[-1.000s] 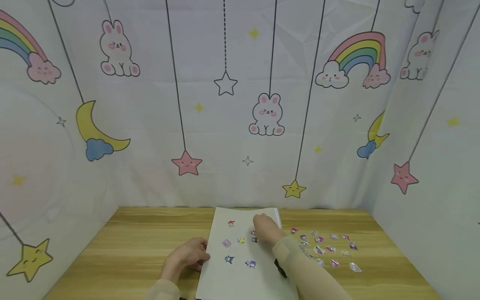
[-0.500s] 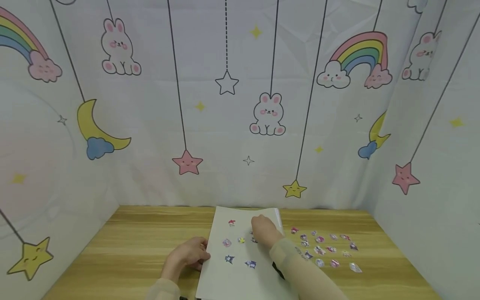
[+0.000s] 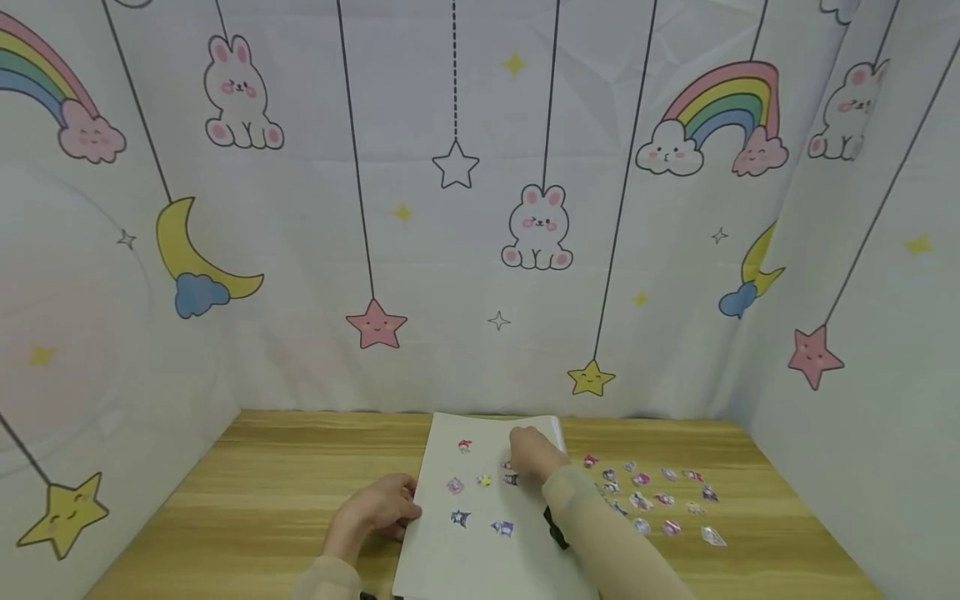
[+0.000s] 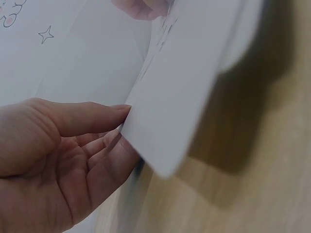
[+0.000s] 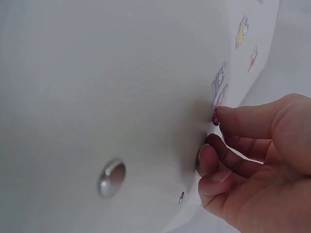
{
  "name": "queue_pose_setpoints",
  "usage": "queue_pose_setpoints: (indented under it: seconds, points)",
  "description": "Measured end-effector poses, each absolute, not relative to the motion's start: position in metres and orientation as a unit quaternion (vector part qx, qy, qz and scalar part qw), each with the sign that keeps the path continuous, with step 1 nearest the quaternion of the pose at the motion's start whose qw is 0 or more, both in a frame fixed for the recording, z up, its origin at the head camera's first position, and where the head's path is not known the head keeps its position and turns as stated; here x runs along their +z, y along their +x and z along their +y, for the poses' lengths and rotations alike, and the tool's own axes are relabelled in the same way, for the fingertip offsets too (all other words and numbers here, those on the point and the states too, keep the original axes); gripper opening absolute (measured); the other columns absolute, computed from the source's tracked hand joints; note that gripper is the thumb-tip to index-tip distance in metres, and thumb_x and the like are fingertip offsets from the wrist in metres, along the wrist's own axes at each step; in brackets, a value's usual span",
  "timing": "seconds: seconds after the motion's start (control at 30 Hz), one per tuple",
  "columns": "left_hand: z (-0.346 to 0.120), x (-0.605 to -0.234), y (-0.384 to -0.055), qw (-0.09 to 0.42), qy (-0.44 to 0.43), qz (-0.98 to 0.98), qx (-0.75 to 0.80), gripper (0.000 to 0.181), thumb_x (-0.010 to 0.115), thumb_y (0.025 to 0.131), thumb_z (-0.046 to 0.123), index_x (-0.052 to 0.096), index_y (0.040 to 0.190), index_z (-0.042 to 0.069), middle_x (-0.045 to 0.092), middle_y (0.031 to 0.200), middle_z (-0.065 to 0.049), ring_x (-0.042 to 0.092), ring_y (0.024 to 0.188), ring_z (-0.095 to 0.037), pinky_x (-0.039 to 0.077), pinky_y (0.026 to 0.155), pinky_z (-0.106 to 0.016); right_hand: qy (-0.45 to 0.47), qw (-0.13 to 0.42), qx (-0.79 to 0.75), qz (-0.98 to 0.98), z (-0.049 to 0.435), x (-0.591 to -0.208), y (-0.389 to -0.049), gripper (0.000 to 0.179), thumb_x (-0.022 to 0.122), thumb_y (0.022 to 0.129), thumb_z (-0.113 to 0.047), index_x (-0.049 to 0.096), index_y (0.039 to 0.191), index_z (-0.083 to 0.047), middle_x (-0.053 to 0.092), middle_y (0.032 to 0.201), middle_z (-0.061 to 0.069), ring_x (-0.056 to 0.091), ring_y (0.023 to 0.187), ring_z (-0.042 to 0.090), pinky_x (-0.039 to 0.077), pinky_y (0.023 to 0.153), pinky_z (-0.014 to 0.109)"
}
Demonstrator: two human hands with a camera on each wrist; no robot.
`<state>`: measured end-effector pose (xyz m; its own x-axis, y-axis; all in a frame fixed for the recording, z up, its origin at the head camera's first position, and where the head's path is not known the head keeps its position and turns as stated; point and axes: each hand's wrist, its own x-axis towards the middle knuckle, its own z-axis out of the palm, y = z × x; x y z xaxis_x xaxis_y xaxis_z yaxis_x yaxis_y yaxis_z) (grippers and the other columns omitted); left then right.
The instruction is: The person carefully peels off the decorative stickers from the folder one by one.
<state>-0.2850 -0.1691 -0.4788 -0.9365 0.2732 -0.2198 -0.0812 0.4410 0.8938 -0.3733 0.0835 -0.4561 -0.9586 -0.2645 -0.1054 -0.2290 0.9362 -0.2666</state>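
A white folder with rounded corners lies on the wooden table, and several small cartoon stickers are spread over its upper part, such as a purple one and a red one. At its left edge my left hand grips the cover, thumb on top and fingers underneath. My right hand is at the upper right of the folder. In the right wrist view, its thumb and a finger pinch a small dark-red sticker against the surface, mostly hidden by the fingertips. Another sticker lies just below that hand.
Several loose stickers lie in rough rows on the table right of the folder. Metal rivets stand out on the folder. A white patterned curtain encloses the back and sides.
My right hand shifts slightly left and then back right, staying over the same upper-right spot. The left hand keeps its place at the folder's edge.
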Motion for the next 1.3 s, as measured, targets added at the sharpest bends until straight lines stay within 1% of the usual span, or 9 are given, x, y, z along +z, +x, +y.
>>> queue_pose_setpoints:
  seconds: [0.07,0.27,0.53,0.63,0.8,0.87,1.03,1.2,1.3]
  points:
    - [-0.168,-0.479,-0.285,0.169,0.058,0.831,0.526,0.024,0.058,0.089,-0.009,0.053,0.112,-0.009,0.06,0.084,-0.011,0.06,0.071,-0.021,0.056,0.061,-0.033,-0.127,0.068,-0.129,0.981,0.085,-0.456,-0.372,0.016,0.068,0.088,-0.004,0.062,0.099,0.006,0.06,0.085,0.013,0.051,0.073,0.022,0.048,0.07,0.037]
    - [-0.166,-0.478,-0.285,0.17,0.056,0.831,0.526,0.025,0.059,0.089,-0.009,0.052,0.112,-0.009,0.06,0.085,-0.011,0.06,0.072,-0.022,0.056,0.061,-0.034,-0.135,0.066,-0.132,0.98,0.087,-0.453,-0.37,0.014,0.069,0.088,-0.004,0.062,0.097,0.005,0.062,0.088,0.014,0.054,0.077,0.022,0.052,0.08,0.04]
    - [-0.167,-0.477,-0.285,0.17,0.049,0.835,0.52,0.027,0.06,0.088,-0.009,0.051,0.113,-0.009,0.058,0.085,-0.011,0.06,0.071,-0.022,0.056,0.061,-0.034,-0.132,0.081,-0.168,0.974,0.091,-0.441,-0.368,0.01,0.061,0.093,-0.003,0.06,0.1,0.004,0.056,0.079,0.008,0.051,0.071,0.021,0.048,0.067,0.035]
    - [-0.167,-0.478,-0.284,0.173,0.049,0.835,0.52,0.026,0.06,0.088,-0.009,0.051,0.112,-0.009,0.058,0.084,-0.012,0.059,0.071,-0.022,0.056,0.061,-0.034,-0.144,0.074,-0.18,0.97,0.095,-0.439,-0.366,0.004,0.061,0.092,-0.002,0.058,0.091,0.0,0.055,0.077,0.006,0.051,0.071,0.02,0.048,0.065,0.034]
    - [-0.165,-0.478,-0.285,0.166,0.039,0.836,0.522,0.026,0.06,0.088,-0.01,0.051,0.113,-0.009,0.058,0.085,-0.012,0.059,0.072,-0.023,0.056,0.062,-0.035,-0.179,0.035,-0.194,0.964,0.106,-0.433,-0.365,0.015,0.064,0.088,0.001,0.054,0.08,-0.005,0.052,0.073,0.003,0.048,0.068,0.017,0.044,0.06,0.03]
    - [-0.165,-0.477,-0.285,0.163,0.034,0.837,0.521,0.026,0.06,0.087,-0.01,0.052,0.112,-0.008,0.058,0.085,-0.012,0.059,0.072,-0.023,0.056,0.062,-0.035,-0.193,0.021,-0.198,0.961,0.114,-0.43,-0.366,0.017,0.064,0.088,0.002,0.053,0.078,-0.006,0.051,0.072,0.003,0.047,0.067,0.017,0.042,0.058,0.03]
    - [-0.164,-0.476,-0.286,0.161,0.035,0.842,0.514,0.024,0.06,0.087,-0.009,0.053,0.11,-0.007,0.058,0.083,-0.011,0.059,0.071,-0.022,0.056,0.06,-0.034,-0.21,0.018,-0.232,0.95,0.146,-0.42,-0.367,0.02,0.061,0.09,0.003,0.051,0.077,-0.007,0.05,0.072,0.003,0.046,0.063,0.016,0.039,0.054,0.028]
    - [-0.165,-0.476,-0.285,0.167,0.034,0.845,0.507,0.023,0.06,0.088,-0.007,0.054,0.111,-0.007,0.058,0.084,-0.011,0.059,0.072,-0.022,0.055,0.061,-0.033,-0.225,0.005,-0.239,0.945,0.188,-0.416,-0.363,0.022,0.058,0.085,0.009,0.048,0.074,-0.008,0.049,0.068,0.002,0.048,0.055,0.013,0.041,0.05,0.026]
    - [-0.165,-0.477,-0.285,0.168,0.034,0.843,0.511,0.024,0.06,0.088,-0.007,0.053,0.111,-0.007,0.058,0.084,-0.011,0.059,0.072,-0.022,0.055,0.062,-0.034,-0.232,0.0,-0.238,0.943,0.213,-0.416,-0.356,0.022,0.058,0.083,0.011,0.049,0.073,-0.007,0.048,0.068,0.001,0.047,0.057,0.014,0.04,0.052,0.027]
